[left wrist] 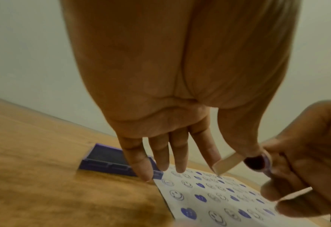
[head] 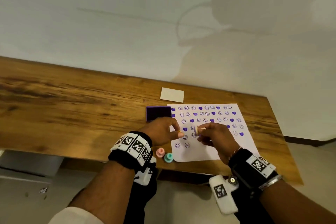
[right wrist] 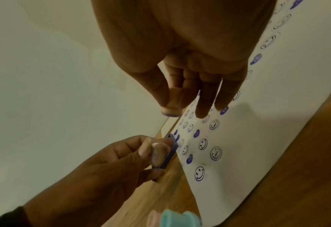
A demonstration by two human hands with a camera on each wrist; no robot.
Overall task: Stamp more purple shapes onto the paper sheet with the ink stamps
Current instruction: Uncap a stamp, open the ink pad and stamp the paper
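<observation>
Right hand (head: 216, 137) pinches a small round stamp (head: 196, 130) between thumb and forefinger, above the middle of the paper sheet (head: 211, 151). Stamp lies on its side, purple-inked face toward the left hand (head: 161, 132), long axis roughly level. Left hand pinches a small pale disc (right wrist: 158, 155) at the sheet's left edge; what it is, cannot tell. Sheet lies flat on the wooden table (head: 72, 100), covered in purple smileys and hearts. Open purple ink pad (head: 158, 113) touches its top left corner; pink stamp (head: 160, 152) and teal stamp (head: 168, 157) stand by its bottom left corner; white card (head: 172, 94) beyond.
</observation>
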